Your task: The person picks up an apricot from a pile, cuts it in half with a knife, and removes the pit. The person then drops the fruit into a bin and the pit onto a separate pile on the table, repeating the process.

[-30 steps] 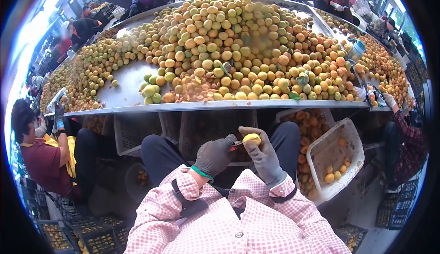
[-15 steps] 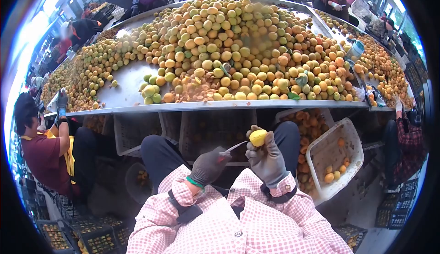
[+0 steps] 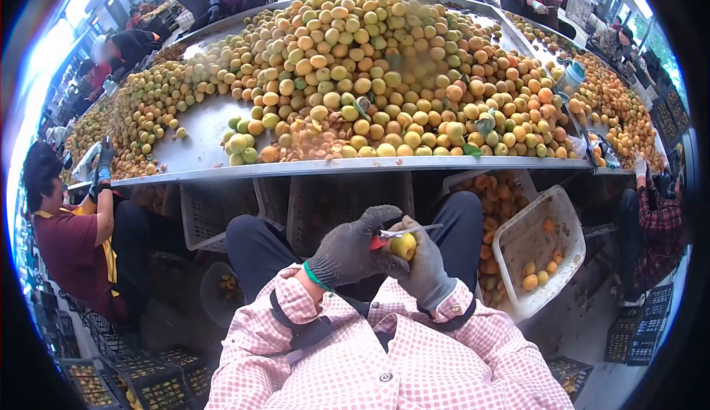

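Both my hands wear dark grey gloves and meet over my lap, below the table edge. My left hand [image 3: 353, 251] grips a small knife [image 3: 407, 230] with a red handle, its blade lying across the top of a yellow apricot [image 3: 403, 246]. My right hand [image 3: 429, 266] cups that apricot from below and behind. The two gloves touch each other around the fruit. My pink checked sleeves fill the bottom of the view.
A metal table [image 3: 207, 125] carries a big heap of yellow, green and orange apricots [image 3: 384, 77]. A white crate [image 3: 536, 251] with a few fruits stands at my right knee. Seated workers sit to my left [image 3: 74, 240] and right [image 3: 654, 225]; others sit across the table.
My hands came together: the left hand with the knife rose and closed onto the apricot, which the right hand lowered from a raised position to the blade.
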A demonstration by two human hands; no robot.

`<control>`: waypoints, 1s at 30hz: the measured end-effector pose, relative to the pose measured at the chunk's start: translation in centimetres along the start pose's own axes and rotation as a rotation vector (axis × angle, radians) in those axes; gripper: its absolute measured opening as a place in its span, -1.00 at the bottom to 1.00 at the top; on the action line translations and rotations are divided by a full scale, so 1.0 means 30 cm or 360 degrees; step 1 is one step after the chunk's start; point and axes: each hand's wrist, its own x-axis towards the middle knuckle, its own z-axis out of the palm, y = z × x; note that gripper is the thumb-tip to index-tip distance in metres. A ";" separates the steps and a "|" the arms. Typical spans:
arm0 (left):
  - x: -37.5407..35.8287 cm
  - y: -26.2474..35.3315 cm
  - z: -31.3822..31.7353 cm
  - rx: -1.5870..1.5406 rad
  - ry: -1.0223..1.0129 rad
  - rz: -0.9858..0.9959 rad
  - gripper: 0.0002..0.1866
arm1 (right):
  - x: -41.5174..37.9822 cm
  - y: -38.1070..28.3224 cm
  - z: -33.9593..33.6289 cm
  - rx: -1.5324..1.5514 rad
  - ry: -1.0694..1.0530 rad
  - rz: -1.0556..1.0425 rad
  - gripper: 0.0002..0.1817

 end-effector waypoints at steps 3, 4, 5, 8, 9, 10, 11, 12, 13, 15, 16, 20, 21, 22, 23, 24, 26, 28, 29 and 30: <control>0.008 -0.008 -0.003 0.0110 -0.0137 0.0082 -0.17 | 0.003 0.001 0.002 -0.0597 0.0043 -0.0222 -0.56; 0.005 -0.009 -0.003 0.0108 -0.0107 0.0129 -0.16 | 0.021 0.023 -0.030 -0.0653 0.0023 -0.0311 -0.57; 0.004 -0.010 -0.004 0.0106 -0.0075 0.0176 -0.15 | 0.032 0.038 -0.049 -0.0709 0.0001 -0.0402 -0.58; 0.008 0.011 -0.001 -0.0023 -0.0041 0.0226 -0.19 | 0.014 0.040 -0.028 -0.0824 -0.0010 -0.0633 -0.57; 0.007 0.019 -0.001 -0.0025 -0.0041 0.0226 -0.19 | 0.008 0.027 -0.028 -0.0826 -0.0008 -0.0632 -0.57; 0.005 0.028 0.000 0.0000 -0.0040 0.0289 -0.21 | -0.001 0.009 -0.031 -0.1282 -0.0104 -0.0997 -0.63; 0.005 0.039 -0.002 0.0025 -0.0039 0.0351 -0.23 | -0.012 -0.006 -0.027 -0.1737 -0.0206 -0.1362 -0.68; 0.007 0.053 -0.005 0.0045 -0.0078 0.0378 -0.31 | -0.039 0.004 0.004 -0.0606 -0.0074 -0.0491 -0.73; 0.003 0.047 0.003 0.0041 -0.0079 0.0374 -0.31 | -0.048 0.009 0.018 -0.0606 -0.0072 -0.0486 -0.73; -0.005 0.035 0.022 0.0084 0.0089 0.0459 -0.40 | -0.053 0.020 0.039 -0.1111 0.0016 -0.1076 -0.68; -0.002 0.034 0.025 0.0081 0.0087 0.0461 -0.40 | -0.037 0.047 0.046 -0.1097 0.0075 -0.1240 -0.65; 0.010 0.087 0.053 -0.0266 0.0295 0.0341 -0.57 | -0.020 0.063 0.095 -0.1169 0.0510 -0.1546 -0.69; 0.014 0.102 0.068 -0.0553 0.0460 0.0222 -0.59 | 0.001 0.055 0.089 -0.1164 0.0505 -0.1548 -0.69; 0.018 0.087 0.093 -0.0579 0.0563 0.0196 -0.56 | 0.030 0.051 0.080 -0.0880 0.0294 -0.1549 -0.69; 0.015 0.075 0.116 -0.0573 0.0567 0.0187 -0.56 | 0.052 0.043 0.077 -0.0592 0.0089 -0.1534 -0.69; 0.011 0.065 0.140 -0.0859 0.0612 -0.0069 -0.62 | 0.062 0.014 0.078 -0.0849 0.0096 -0.1656 -0.68; 0.009 0.028 0.179 -0.1088 0.0695 -0.0433 -0.64 | 0.132 0.016 0.028 -0.1166 0.0145 -0.1841 -0.69; 0.023 0.049 0.165 -0.1275 0.0706 -0.0616 -0.63 | 0.155 0.008 0.003 -0.1343 0.0151 -0.1895 -0.69; 0.026 0.056 0.159 -0.1464 0.0703 -0.0803 -0.62 | 0.163 0.008 -0.008 -0.1472 0.0149 -0.1913 -0.70; 0.035 0.056 0.146 -0.1543 0.0643 -0.0855 -0.62 | 0.171 0.007 -0.013 -0.1599 0.0147 -0.1931 -0.70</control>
